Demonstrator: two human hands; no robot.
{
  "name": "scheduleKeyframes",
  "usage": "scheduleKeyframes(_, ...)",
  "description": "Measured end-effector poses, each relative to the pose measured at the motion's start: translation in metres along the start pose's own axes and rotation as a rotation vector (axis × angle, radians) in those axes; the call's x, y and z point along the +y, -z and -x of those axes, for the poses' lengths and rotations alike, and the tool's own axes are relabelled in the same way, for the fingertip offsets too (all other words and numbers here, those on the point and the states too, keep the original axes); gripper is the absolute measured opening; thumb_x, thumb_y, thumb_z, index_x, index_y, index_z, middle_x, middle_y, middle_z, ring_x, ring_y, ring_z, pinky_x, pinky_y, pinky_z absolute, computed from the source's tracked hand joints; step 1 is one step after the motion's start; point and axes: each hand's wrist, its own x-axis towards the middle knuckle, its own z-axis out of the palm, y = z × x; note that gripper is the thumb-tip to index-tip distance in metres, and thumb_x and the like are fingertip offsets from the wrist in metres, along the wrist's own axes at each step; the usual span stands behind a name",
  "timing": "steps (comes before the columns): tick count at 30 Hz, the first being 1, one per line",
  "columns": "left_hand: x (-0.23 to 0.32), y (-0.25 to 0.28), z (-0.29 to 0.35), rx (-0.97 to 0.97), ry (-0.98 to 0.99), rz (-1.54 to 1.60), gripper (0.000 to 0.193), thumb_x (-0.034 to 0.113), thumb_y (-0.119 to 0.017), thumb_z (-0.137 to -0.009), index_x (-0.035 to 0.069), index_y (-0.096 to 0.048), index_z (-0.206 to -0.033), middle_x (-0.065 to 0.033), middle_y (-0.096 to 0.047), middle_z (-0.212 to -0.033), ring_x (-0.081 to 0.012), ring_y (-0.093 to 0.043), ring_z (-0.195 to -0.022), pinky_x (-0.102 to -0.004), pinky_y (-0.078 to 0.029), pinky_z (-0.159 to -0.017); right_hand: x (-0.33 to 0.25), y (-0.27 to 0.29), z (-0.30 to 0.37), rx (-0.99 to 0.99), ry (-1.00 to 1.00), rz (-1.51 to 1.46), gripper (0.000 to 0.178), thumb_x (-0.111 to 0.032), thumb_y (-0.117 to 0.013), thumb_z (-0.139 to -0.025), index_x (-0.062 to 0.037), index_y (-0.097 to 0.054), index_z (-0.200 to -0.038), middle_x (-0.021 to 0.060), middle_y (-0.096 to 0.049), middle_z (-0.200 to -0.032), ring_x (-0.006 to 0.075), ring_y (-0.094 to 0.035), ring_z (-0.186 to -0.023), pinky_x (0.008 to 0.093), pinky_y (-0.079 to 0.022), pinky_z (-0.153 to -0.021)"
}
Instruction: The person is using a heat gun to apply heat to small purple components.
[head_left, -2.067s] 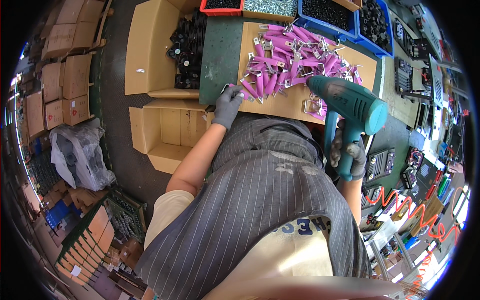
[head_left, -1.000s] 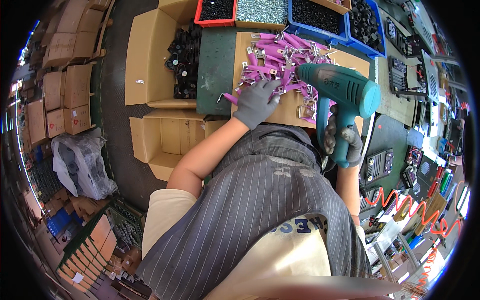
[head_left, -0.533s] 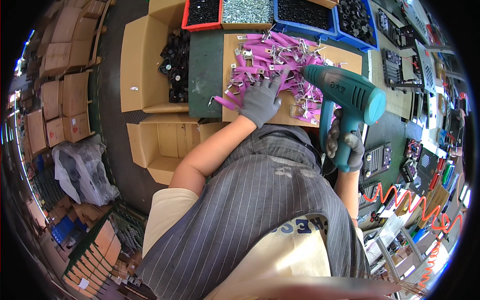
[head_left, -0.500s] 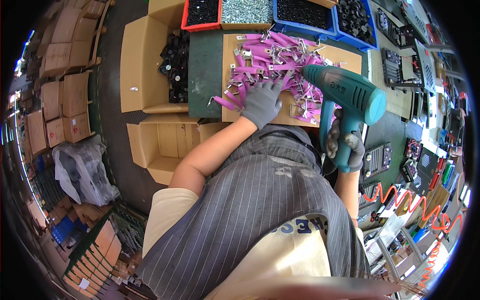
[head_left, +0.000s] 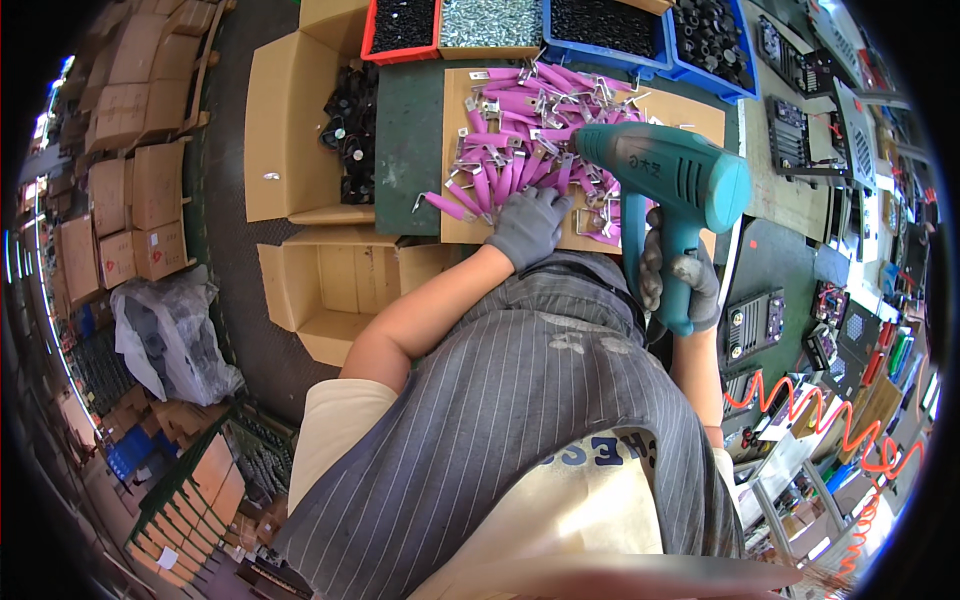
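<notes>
My right hand [head_left: 703, 283], in a grey glove, grips the handle of a teal heat gun [head_left: 690, 178]. The gun's nozzle points left over a pile of purple-sleeved metal connectors [head_left: 515, 150], whose bare tabs stick out at the ends. At the near edge of that pile is my grey-gloved left hand [head_left: 528, 225], its fingers curled downward against the pieces; what lies under them is hidden. Beneath the pile a cardboard sheet [head_left: 680, 108] covers part of the green table. One connector [head_left: 447, 206] lies apart to the left of the hand.
Behind the pile stand a red bin [head_left: 400, 57], a box of silver screws [head_left: 490, 22] and blue bins [head_left: 605, 58] of black parts. Open cartons [head_left: 275, 130] are at left, one holding black parts. A coiled orange hose [head_left: 800, 405] hangs at right.
My left hand has drawn back toward me and its outstretched fingers have curled. The heat gun has shifted left, carrying its nozzle farther over the connectors.
</notes>
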Motion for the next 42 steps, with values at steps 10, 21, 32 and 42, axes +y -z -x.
scheduleKeyframes(10,-0.047,0.067,-0.055,0.226,0.237,0.129,0.033,0.035,-0.060,-0.084,0.014,-0.064,-0.109,-0.0107,-0.061,-0.104,-0.0278,-0.057,-0.101,-0.0453,-0.045,-0.086,-0.007,0.008,0.011,0.024,0.081,-0.051,0.071,-0.020,-0.071,-0.067,0.0066,-0.038,-0.123,0.0107,-0.054,-0.076,0.0188,-0.055,-0.047,0.0275,-0.049,-0.039)
scheduleKeyframes(21,-0.031,0.078,-0.098,-0.143,0.279,-0.229,0.039,0.044,-0.065,-0.080,0.013,-0.069,-0.104,-0.0089,-0.061,-0.114,-0.0282,-0.053,-0.109,-0.0449,-0.041,-0.089,-0.006,0.023,0.028,0.076,0.152,-0.117,0.070,-0.018,-0.071,-0.068,0.0055,-0.037,-0.124,0.0106,-0.053,-0.078,0.0178,-0.055,-0.051,0.0276,-0.049,-0.040)
scheduleKeyframes(32,-0.084,0.149,-0.001,0.311,0.395,0.251,0.024,0.031,-0.069,-0.079,0.011,-0.068,-0.093,-0.0079,-0.069,-0.089,-0.0248,-0.066,-0.079,-0.0351,-0.050,-0.070,-0.009,0.026,0.035,0.016,0.170,-0.140,0.069,-0.018,-0.070,-0.071,0.0046,-0.035,-0.126,0.0105,-0.052,-0.080,0.0178,-0.054,-0.052,0.0267,-0.049,-0.040)
scheduleKeyframes(42,-0.195,0.059,0.066,0.281,0.762,0.533,0.021,0.028,-0.068,-0.082,0.012,-0.070,-0.095,-0.0073,-0.068,-0.098,-0.0245,-0.066,-0.084,-0.0362,-0.051,-0.073,-0.002,0.017,0.030,0.006,0.120,-0.117,0.070,-0.019,-0.070,-0.072,0.0054,-0.034,-0.126,0.0111,-0.051,-0.080,0.0183,-0.054,-0.050,0.0271,-0.048,-0.039)
